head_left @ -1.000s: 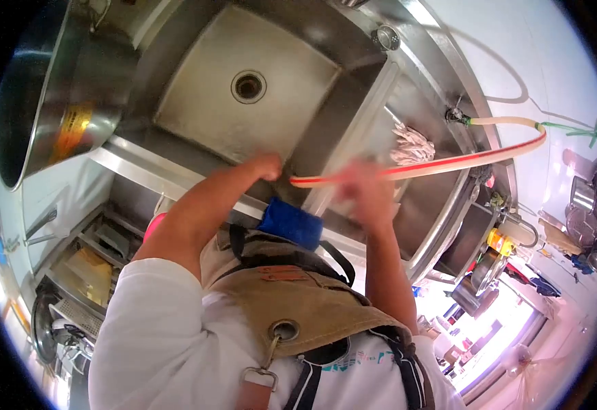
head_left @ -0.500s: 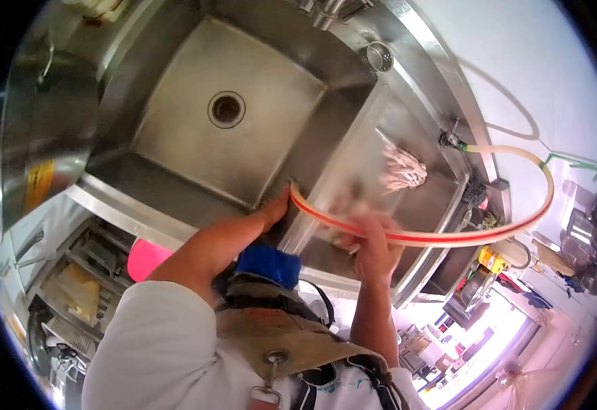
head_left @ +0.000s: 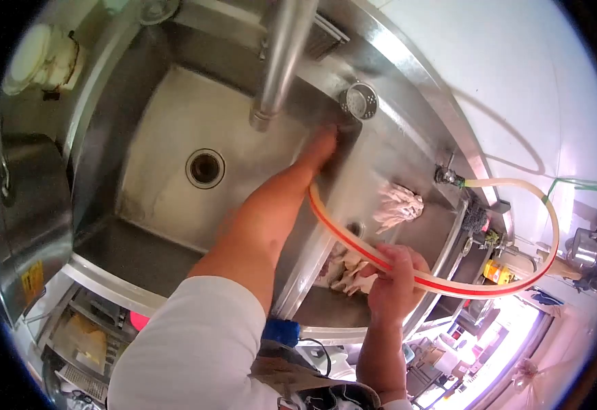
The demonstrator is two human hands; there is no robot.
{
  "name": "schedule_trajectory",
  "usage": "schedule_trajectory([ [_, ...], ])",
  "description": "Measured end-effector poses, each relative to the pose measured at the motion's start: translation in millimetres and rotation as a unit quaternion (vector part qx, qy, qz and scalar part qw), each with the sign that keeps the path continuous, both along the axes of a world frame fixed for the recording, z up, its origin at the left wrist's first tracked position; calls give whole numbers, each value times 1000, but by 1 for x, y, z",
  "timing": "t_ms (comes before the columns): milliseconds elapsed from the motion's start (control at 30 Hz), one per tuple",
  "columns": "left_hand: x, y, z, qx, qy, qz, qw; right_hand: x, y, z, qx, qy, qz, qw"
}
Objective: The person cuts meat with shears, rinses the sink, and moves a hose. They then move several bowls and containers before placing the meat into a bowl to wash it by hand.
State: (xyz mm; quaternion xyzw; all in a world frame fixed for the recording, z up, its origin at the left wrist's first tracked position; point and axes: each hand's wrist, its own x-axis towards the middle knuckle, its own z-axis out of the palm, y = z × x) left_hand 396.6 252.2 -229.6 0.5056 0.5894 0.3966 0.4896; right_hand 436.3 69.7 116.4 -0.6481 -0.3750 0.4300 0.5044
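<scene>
The red-striped hose (head_left: 479, 292) loops from the tap (head_left: 449, 176) across the smaller basin (head_left: 329, 309), pinched in the right hand's (head_left: 393, 288) fingers — the left hand (head_left: 322, 146), its fingers too blurred to tell, inside the large sink (head_left: 165, 130) near its corner.

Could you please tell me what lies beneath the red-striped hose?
Below the hose, near the right hand, pale pieces lie in the smaller basin. Whatever the hose and hand cover there cannot be seen.

Your view bowed toward black corners, pinkish glare flooded lower right, and a shadow curved along the upper-right wall (head_left: 517, 75).
</scene>
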Motion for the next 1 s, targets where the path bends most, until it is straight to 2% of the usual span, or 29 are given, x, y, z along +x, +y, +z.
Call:
schedule_trajectory([
  [67,-3,0,12,-146,-209,55,965,1,4,4,30,8,-40,999],
  [100,-2,-6,17,-102,-212,69,970,-2,7,7,34,-11,-36,999],
  [133,-5,-15,21,-55,-212,82,972,-4,13,4,48,17,-43,998],
  [200,-25,-43,25,-150,-428,84,887,-10,11,-2,48,70,-54,995],
  [233,-44,-58,26,-191,-522,91,826,-18,11,-4,70,-132,40,988],
  [267,-65,-74,27,-224,-609,99,755,-28,9,-5,34,-61,62,996],
  [300,-79,-96,21,-216,-586,127,770,-37,5,-3,-2,9,81,997],
  [333,-97,-114,9,-272,-436,76,855,-43,-2,-1,-38,74,100,992],
  [367,-121,-131,-3,-319,-273,19,907,-48,-10,-2,-103,46,111,987],
  [400,-148,-153,-23,-281,-99,-84,951,-56,-17,-4,-109,62,140,982],
  [433,-175,-175,-44,-229,85,-172,954,-65,-25,-4,-115,75,168,976],
  [467,-198,-202,-40,-213,225,-206,928,-73,-34,-4,-121,87,195,969],
  [500,-221,-228,-36,-198,358,-238,881,-77,-43,-4,-135,110,217,961],
  [567,-290,-299,-12,-6,396,-241,886,-88,-57,0,-178,146,266,936],
  [633,-344,-327,-33,-4,467,-342,815,-100,-71,-2,-215,181,283,917],
  [700,-359,-320,3,-34,408,-300,862,-107,-85,-6,-252,214,269,904],
  [733,-348,-306,32,-109,308,-189,926,-110,-89,-3,-245,244,257,903],
  [767,-334,-291,63,-182,195,-73,961,-112,-92,1,-237,273,245,900],
  [800,-319,-277,93,-249,73,42,965,-112,-95,4,-229,300,233,896],
  [833,-307,-270,109,-318,-59,137,936,-108,-97,4,-212,310,238,896],
  [867,-296,-263,124,-366,-179,252,878,-100,-99,1,-193,320,241,896],
  [900,-282,-254,108,-356,-211,274,868,-88,-104,3,-163,320,228,905],
  [967,-271,-247,57,-259,-164,219,926,-78,-105,6,-167,279,199,925],
  [1000,-272,-245,31,-77,19,90,993,-73,-106,5,-170,262,186,932],
])
